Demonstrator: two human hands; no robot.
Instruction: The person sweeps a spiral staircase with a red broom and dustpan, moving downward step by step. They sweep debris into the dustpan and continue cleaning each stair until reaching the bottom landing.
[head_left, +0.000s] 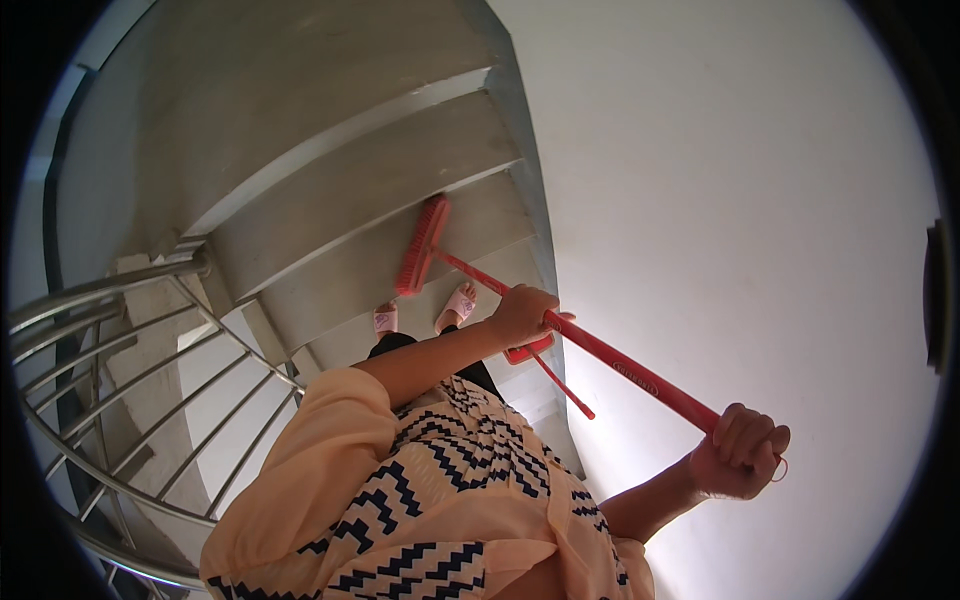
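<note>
My left hand (525, 315) grips the lower part of a red broom handle (622, 364). Around the top end of that handle my right hand (739, 450) is closed, near the white wall; a small hanging loop sticks out past the fingers. The broom head (424, 244), red with red bristles, is on a concrete stair tread just ahead of my feet, its far end close to the riser. Partly hidden beneath my left hand is what looks like a red long-handled dustpan (534, 351), its thin handle slanting toward the wall.
Concrete steps (360, 184) rise ahead to a landing (300, 82). A metal railing (157, 405) curves along the left, with a gap beyond it. The white wall (720, 187) bounds the right side. My feet in pink slippers (459, 304) stand on a lower step.
</note>
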